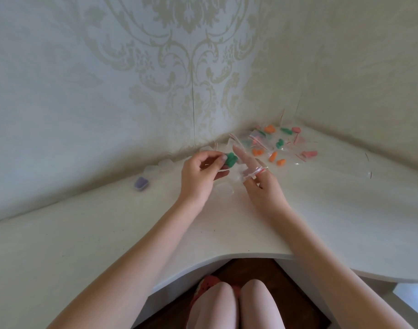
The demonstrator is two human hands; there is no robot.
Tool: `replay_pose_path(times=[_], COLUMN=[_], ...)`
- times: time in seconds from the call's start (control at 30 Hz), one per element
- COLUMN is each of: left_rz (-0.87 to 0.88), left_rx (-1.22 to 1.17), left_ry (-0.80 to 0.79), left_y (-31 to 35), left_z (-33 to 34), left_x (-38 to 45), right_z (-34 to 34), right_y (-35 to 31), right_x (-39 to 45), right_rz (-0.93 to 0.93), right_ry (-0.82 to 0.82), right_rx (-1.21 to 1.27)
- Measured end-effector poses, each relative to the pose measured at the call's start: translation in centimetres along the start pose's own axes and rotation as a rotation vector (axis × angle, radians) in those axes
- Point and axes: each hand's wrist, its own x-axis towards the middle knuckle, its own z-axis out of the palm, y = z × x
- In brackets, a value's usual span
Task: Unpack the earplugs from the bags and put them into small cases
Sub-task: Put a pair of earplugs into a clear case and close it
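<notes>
Green earplugs [231,159] sit in the middle of the tabletop [321,198], pinched in the left hand's [198,176] grip. The right hand [260,184] holds the clear bag [248,173], one finger straight. Pull gently, I think, then drop them into the clear case [223,189] just below.

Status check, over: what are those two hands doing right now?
Left hand pinches green earplugs. Right hand holds clear bag, forefinger straight. Open case below hands. Nothing blocking.
</notes>
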Motion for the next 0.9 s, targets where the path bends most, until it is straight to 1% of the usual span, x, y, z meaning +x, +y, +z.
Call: replay_pose_path(times=[0.1,0.23,0.33,0.43,0.6,0.67,0.77,0.83,0.9], left_rz=[-0.037,-0.106,-0.151,-0.156,-0.171,-0.167,-0.111,-0.071,-0.035], left_rx=[-0.012,-0.007,-0.072,-0.063,-0.066,-0.043,0.078,0.154,0.198], left_ry=[0.001,-0.032,-0.062,-0.109,-0.082,-0.063,0.008,0.028,0.008], left_y=[0.16,0.22,0.28,0.31,0.31,0.4,0.45,0.42,0.47], left_z=[0.03,-0.2,-0.31,-0.19,-0.25,-0.32,-0.51,-0.61,-0.62], left_x=[-0.03,-0.08,0.04,-0.01,-0.05,-0.04,0.1,0.16,0.18], right_z=[0.0,-0.18,-0.09,0.0,-0.34,-0.3,-0.06,-0.02,-0.08], right_y=[0.23,0.21,0.1,0.31,0.74,0.67,0.52,0.34,0.04], right_x=[0.14,0.29,0.41,0.41,0.33,0.34,0.21,-0.01,-0.26], right_rz=[-0.014,0.027,0.011,0.03,0.031,0.014,-0.011,-0.043,-0.093], right_ry=[0.035,0.087,0.061,0.07,0.124,0.102,0.068,0.085,0.115], right_rx=[0.034,0.11,0.085,0.054,-0.045,-0.083,-0.111,-0.121,-0.116])
